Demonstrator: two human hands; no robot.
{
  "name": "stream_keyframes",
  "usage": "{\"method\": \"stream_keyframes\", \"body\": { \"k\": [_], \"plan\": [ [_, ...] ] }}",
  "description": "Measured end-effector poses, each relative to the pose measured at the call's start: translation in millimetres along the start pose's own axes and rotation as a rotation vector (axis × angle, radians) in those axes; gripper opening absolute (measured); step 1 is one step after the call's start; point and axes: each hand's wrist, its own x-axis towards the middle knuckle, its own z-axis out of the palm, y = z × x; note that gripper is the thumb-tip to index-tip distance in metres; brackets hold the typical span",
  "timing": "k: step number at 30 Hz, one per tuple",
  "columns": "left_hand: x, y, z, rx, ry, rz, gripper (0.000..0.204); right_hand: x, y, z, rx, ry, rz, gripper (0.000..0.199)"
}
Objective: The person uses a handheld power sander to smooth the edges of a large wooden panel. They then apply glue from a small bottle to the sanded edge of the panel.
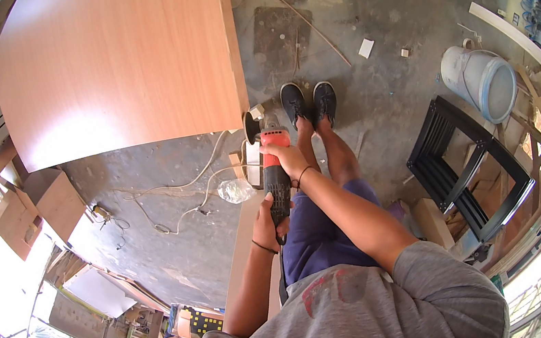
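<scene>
A person [326, 244] in a grey T-shirt [375, 320] and blue shorts [323, 244] stood on a stained concrete floor [399, 102], dark shoes [324, 102] side by side, seen from above at head height; both hands gripped a red and black angle grinder [275, 161], which lay lengthwise in front of the thighs with its head pointing away from the body; the right hand [288, 159] was closed around the red front section, just behind the metal head; the left hand [266, 223] was wrapped around the black rear end, nearer the waist; a dark cord or bracelet circled each wrist. The grinder's round, dark disc [251, 128] faced left, just beside the near right corner of a large, pale wood-grain panel [124, 65]; I could not tell whether the two touched. Below that corner, close to the tool, were a small wooden block [237, 167], a white strip [254, 166] and a crumpled bundle of clear plastic [235, 190]; a pale cable [208, 195] looped over the floor to their left. Farther left stood brown box-like boards [58, 206]; well to the right of the person were a black slatted frame [467, 169] and, beyond it, a whitish bucket [468, 75] tipped on its side; a small white piece [366, 48] and a thin stick [312, 25] lay beyond the shoes.
</scene>
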Motion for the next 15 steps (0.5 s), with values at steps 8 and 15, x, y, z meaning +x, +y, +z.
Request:
{"method": "stream_keyframes", "body": {
  "k": [8,15],
  "plan": [
    [-7,6,14,0.031,0.072,0.021,0.047,4,10,-3,0.012,-0.02,0.045,0.036],
    [-4,8,8,0.071,0.016,0.043,0.044,1,0,-1,-0.013,-0.033,-0.002,0.034]
  ]
}}
